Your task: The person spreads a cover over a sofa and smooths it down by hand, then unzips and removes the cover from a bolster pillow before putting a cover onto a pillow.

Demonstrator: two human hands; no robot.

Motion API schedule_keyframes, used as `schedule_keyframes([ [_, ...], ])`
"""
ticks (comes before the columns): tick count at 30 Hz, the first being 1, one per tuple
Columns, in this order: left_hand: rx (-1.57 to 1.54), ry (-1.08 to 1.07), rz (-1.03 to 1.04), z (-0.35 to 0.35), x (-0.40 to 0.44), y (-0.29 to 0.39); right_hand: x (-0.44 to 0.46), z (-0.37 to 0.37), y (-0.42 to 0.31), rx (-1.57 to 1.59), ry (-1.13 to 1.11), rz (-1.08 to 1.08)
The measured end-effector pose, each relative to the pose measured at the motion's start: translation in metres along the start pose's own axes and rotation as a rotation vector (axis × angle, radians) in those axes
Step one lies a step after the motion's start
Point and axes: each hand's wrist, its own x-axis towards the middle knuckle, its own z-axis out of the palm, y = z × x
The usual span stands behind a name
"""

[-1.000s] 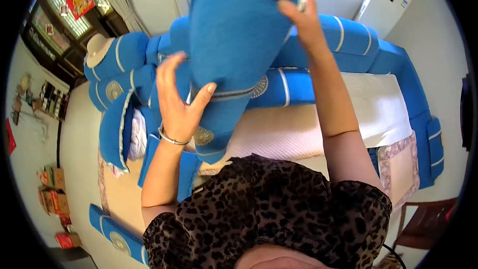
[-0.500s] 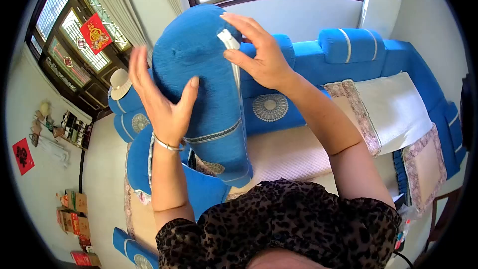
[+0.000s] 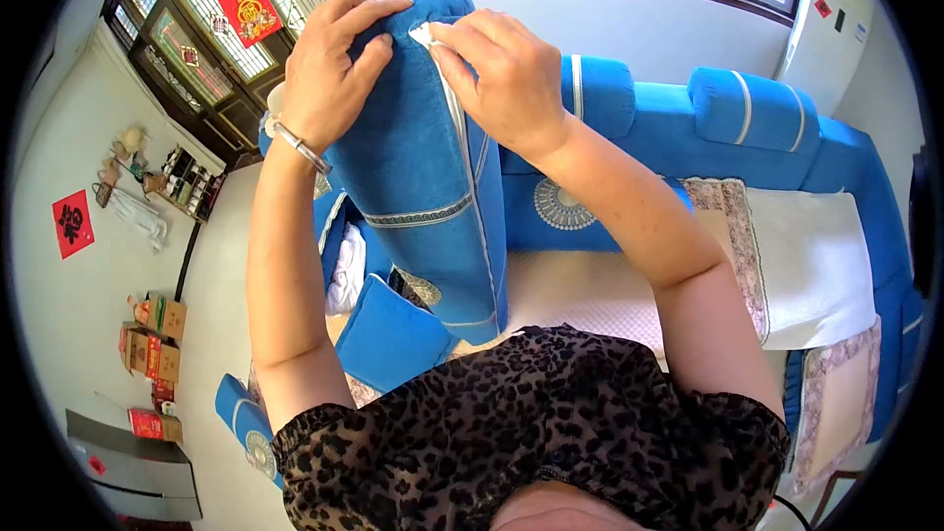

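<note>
A long blue cushion cover (image 3: 418,177) with a grey patterned band stands upright in front of me, wide at the top and stuffed. My left hand (image 3: 339,64) grips its upper left part, fingers bent over the top and thumb pressed on the fabric. At the upper right edge, my right hand (image 3: 506,74) pinches a small bunched white piece (image 3: 423,34). Whether it is lining or filling I cannot tell. From there a white strip, possibly a zipper opening, runs down the cushion's side.
A blue sofa (image 3: 659,118) with pale seat covers (image 3: 806,256) stretches behind and to the right. Another blue cushion (image 3: 393,334) lies below, beside an opened blue cover with white cloth (image 3: 346,270) showing. Cardboard boxes (image 3: 157,320) stand along the left wall.
My left hand has gone from spread fingers beside the cushion to gripping its top. My right fingers have closed on the white piece. The cushion has turned, looking narrower, and the view has shifted.
</note>
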Motion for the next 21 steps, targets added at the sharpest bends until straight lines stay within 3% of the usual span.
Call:
schedule_keyframes([
  [4,0.070,0.012,0.040,0.008,0.008,-0.001,-0.002,-0.004,0.007,-0.043,-0.008,-0.035],
  [7,0.119,0.048,0.106,0.012,0.014,0.000,-0.003,0.001,0.017,-0.164,0.025,-0.183],
  [12,0.104,-0.119,0.186,0.014,0.025,0.008,0.001,-0.004,0.036,-0.191,0.007,-0.286],
  [15,0.070,-0.109,0.147,0.023,0.032,-0.001,0.003,-0.008,0.044,-0.179,0.046,-0.322],
  [19,0.043,-0.081,-0.096,0.025,0.037,0.021,-0.011,0.003,0.037,-0.161,0.061,-0.300],
  [21,0.086,-0.092,-0.118,0.028,0.036,0.021,-0.021,-0.002,0.036,-0.166,-0.053,-0.260],
])
